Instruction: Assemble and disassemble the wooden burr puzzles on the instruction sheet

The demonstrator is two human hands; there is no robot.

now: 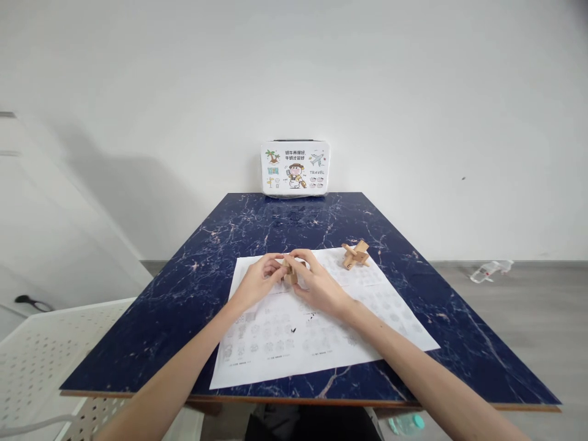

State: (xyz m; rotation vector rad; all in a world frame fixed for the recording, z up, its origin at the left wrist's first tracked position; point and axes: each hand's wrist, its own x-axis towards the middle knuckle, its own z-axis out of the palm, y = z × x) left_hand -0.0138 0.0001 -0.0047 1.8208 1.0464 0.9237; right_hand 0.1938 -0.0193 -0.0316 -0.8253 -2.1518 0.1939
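Observation:
Over the middle of a printed paper sheet point(275, 337), both hands hold a small wooden interlocking puzzle point(291, 277) made of light wood pieces. My left hand point(258, 278) grips it from the left, fingers curled and meeting the other fingertips at the top. On the other side, my right hand point(318, 283) pinches it between thumb and fingers. The fingers hide much of the puzzle. A second wooden puzzle point(356, 255), with crossed notched bars fitted together, rests on the sheet's upper right corner. The sheet bears rows of grey diagrams with small captions.
The sheet lies on a dark blue marbled table point(184, 318). Against the wall at the far edge stands a white case point(295, 168) with cartoon prints. A white perforated surface point(27, 361) is at lower left. A bottle point(408, 422) lies beneath the table's front edge.

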